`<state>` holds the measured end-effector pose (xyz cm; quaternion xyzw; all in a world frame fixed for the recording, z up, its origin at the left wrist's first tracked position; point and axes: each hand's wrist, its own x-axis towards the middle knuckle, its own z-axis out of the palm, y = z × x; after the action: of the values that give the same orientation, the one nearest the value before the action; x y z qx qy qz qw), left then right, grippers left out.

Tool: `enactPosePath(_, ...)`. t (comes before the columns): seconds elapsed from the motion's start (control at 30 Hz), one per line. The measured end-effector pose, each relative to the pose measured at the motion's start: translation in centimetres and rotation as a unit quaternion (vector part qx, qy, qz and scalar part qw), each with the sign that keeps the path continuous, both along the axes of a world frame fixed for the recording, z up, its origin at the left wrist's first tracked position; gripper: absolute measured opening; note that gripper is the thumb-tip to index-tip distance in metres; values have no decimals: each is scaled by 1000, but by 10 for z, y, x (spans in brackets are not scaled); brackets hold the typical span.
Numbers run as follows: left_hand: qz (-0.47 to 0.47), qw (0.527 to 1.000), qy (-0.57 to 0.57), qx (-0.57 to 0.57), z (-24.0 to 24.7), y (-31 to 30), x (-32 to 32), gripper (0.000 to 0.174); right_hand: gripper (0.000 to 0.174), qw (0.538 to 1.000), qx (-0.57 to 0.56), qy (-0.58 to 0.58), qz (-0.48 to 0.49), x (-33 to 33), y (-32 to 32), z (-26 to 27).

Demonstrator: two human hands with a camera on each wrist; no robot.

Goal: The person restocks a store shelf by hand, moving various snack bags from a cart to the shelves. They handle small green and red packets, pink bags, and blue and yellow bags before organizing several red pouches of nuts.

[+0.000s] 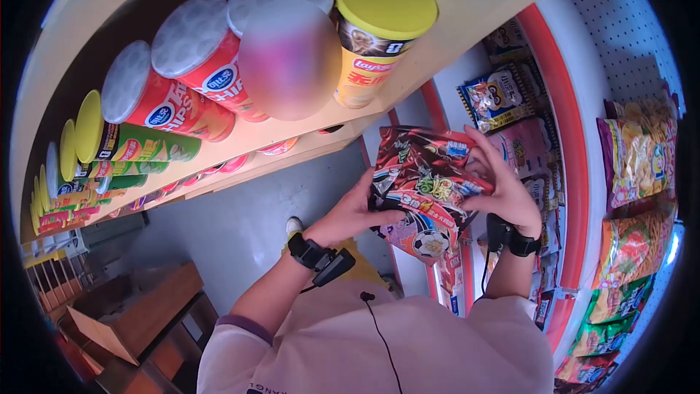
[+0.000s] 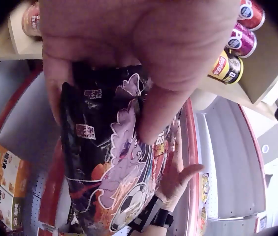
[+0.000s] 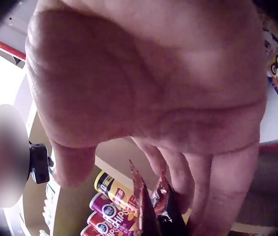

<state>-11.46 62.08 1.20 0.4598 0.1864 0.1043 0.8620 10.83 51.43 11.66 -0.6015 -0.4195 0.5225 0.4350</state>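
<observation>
Two glossy black-and-red snack bags [image 1: 430, 182], printed with bright lettering and a soccer ball, are held together before the person's chest. My left hand [image 1: 348, 210] grips their left side, its thumb lying across the front. In the left wrist view, the thumb and fingers straddle the top of a black bag [image 2: 104, 128] with a pale cartoon figure. At the other side is my right hand [image 1: 514, 193], its thumb spread away from its fingers. Two upright bag edges [image 3: 146, 211] show between that thumb and the fingers [image 3: 178, 172] in the right wrist view, close against the fingers.
Chip canisters [image 1: 193, 40] line a wooden shelf [image 1: 306, 128] at the left and top. To the right, red-edged shelves [image 1: 550, 66] carry snack packets [image 1: 496, 98], and more bags [image 1: 642, 153] hang against a pegboard. A wooden box [image 1: 138, 314] stands at lower left.
</observation>
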Motion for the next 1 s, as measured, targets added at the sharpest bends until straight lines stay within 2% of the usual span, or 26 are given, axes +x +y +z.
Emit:
enactPosePath(0.07,-25,999,-32,-9,5,-1,3,82,95,996,-17,-85,-3,2,0,-6)
enactPosePath(0.1,-26,999,-32,-7,7,-1,3,82,87,995,-35,-79,-42,-4,2,-1)
enactPosePath(0.13,-59,998,-33,-6,9,0,2,86,87,995,-33,-79,-42,-6,2,-3)
enactPosePath(0.2,-91,995,-33,-2,13,0,1,90,73,992,3,-96,-80,-8,3,-10)
enactPosePath(0.23,-91,995,-40,-4,16,1,1,88,53,986,11,-137,-92,-12,3,-11)
enactPosePath(0.27,-91,995,-47,-6,17,1,0,86,53,987,13,-136,-90,-12,3,-12)
enactPosePath(0.33,-97,995,-37,-2,15,2,-3,87,36,982,-7,-177,-69,-11,4,-14)
enactPosePath(0.43,-122,992,-19,13,8,3,-5,90,26,975,-2,-216,-46,-11,6,-15)
enactPosePath(0.5,-138,990,-9,23,7,1,-6,92,24,966,-15,-248,-64,-9,7,-5)
enactPosePath(0.53,-86,992,28,91,10,-2,-7,89,22,957,-28,-279,-81,-7,7,-1)
enactPosePath(0.57,-33,985,64,158,11,-5,-9,87,21,958,-44,-229,-166,-3,8,1)
enactPosePath(0.6,-33,985,63,157,7,-6,-11,87,20,937,-7,-290,-197,7,9,2)
enactPosePath(0.7,-8,974,100,201,-14,-9,-26,79,20,907,36,-336,-251,35,29,10)
enactPosePath(0.73,-9,983,103,152,-20,-12,-34,75,22,902,63,-333,-266,50,39,1)
enactPosePath(0.77,-11,989,107,104,-26,-15,-43,70,26,861,90,-418,-276,69,50,-11)
enactPosePath(0.8,-10,989,107,106,-32,-20,-52,70,33,774,101,-544,-308,97,62,-33)
enactPosePath(0.87,-6,973,194,122,-44,-30,-71,59,37,790,118,-524,-296,149,85,-58)
enactPosePath(0.93,15,969,212,124,-66,-42,-96,57,39,837,165,-414,-317,182,106,-74)
enactPosePath(1.0,36,964,232,125,-91,-53,-126,55,40,828,204,-422,-308,241,124,-111)
